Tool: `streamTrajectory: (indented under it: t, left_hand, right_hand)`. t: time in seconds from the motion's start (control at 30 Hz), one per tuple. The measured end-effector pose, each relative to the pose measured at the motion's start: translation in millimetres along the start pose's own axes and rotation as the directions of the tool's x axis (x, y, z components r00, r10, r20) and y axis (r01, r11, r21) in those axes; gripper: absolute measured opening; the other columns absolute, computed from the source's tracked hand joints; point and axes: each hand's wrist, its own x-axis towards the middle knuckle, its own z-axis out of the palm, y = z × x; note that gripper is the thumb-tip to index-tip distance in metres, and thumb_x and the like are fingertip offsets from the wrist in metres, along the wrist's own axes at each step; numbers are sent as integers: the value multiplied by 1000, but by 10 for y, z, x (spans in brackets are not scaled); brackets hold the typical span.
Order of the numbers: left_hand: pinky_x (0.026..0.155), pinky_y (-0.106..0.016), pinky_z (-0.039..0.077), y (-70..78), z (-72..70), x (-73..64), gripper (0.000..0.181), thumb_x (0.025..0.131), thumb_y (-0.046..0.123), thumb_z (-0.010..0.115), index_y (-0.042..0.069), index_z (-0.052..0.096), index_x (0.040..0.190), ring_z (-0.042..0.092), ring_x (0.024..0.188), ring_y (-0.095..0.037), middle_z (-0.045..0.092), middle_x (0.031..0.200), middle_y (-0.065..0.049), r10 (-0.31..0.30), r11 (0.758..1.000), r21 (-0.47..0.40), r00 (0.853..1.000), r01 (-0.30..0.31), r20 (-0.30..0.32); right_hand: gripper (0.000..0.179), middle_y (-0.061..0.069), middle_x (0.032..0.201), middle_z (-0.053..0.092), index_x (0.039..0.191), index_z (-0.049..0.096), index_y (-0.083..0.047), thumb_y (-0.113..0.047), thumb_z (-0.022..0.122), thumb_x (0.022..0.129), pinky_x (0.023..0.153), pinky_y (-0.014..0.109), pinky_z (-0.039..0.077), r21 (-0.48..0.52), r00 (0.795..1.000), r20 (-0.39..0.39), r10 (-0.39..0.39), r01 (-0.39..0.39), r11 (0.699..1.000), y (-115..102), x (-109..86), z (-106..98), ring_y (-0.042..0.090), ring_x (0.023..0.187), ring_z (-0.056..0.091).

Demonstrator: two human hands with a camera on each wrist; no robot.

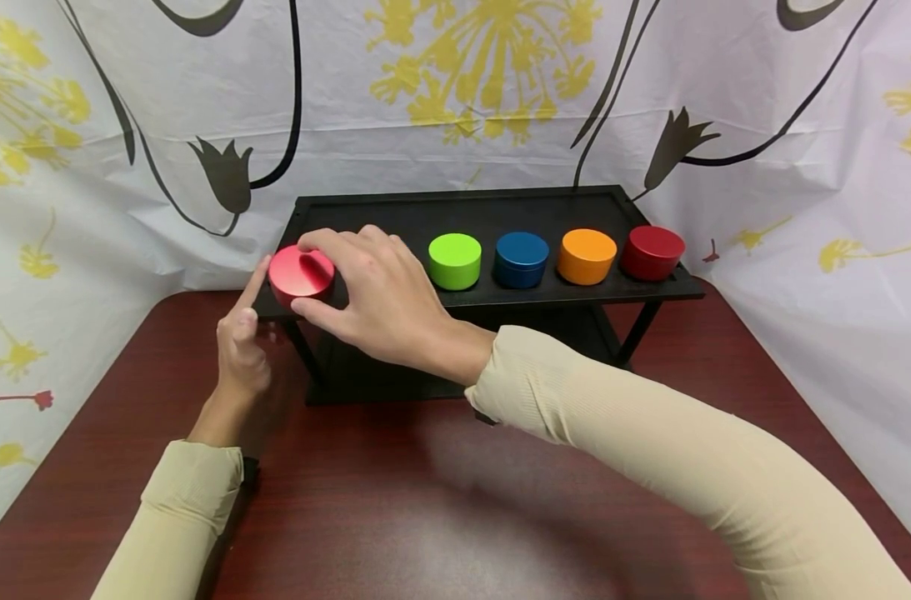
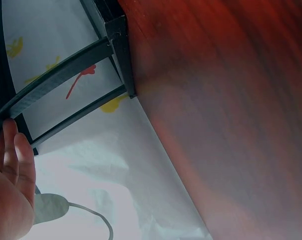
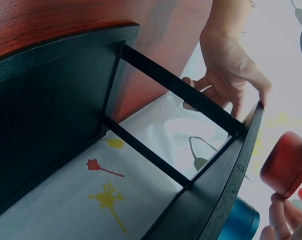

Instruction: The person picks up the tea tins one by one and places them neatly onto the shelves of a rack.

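Note:
My right hand (image 1: pixel 395 292) grips a round, shiny pinkish-red tin (image 1: pixel 302 273) between thumb and fingers, over the left end of a black two-tier shelf (image 1: pixel 455 212). In the right wrist view, white cloth shows between this red tin (image 3: pixel 283 165) and the shelf's edge. A blue tin (image 3: pixel 240 220) sits close by there, on the shelf top; my right hand blocks that spot in the head view. My left hand (image 1: pixel 242 350) is at the shelf's left end, one straight finger at the top corner. Its other fingers (image 3: pixel 195 100) hang by the end struts.
Along the front of the top tier stand a lime green tin (image 1: pixel 455 262), a dark blue tin (image 1: pixel 521 260), an orange tin (image 1: pixel 587 257) and a dark red tin (image 1: pixel 653 252). The shelf rests on a reddish-brown table (image 1: pixel 395 500). Flower-patterned white cloth (image 1: pixel 425 158) hangs behind and at both sides.

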Motion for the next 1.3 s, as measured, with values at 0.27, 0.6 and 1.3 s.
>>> streamTrajectory:
  t: [0.27,0.6,1.3]
  left_hand:
    - [55,-20,35,-4,4,2,67,98,56,26,18,54,146,39,56,-7,49,65,-11,4,1000,-2,1000,-4,5]
    - [54,-22,34,-9,6,8,69,97,58,26,17,54,145,40,55,-7,53,71,-5,0,1000,-12,1000,0,7]
    - [52,-22,35,-16,10,11,68,97,58,28,17,55,145,41,53,-8,52,65,-11,-5,999,-31,1000,5,9]
  right_hand:
    - [50,-4,117,69,126,65,-16,-44,74,86,86,33,39,-24,999,-36,-17,16,1000,24,13,18,15,104,52]
    - [49,-6,119,68,128,63,-18,-47,69,89,89,33,38,-57,999,26,29,-28,998,69,68,32,16,112,52]
    - [46,-5,113,70,124,64,-18,-45,72,87,91,37,38,-58,999,5,40,-39,998,135,134,131,19,116,52]
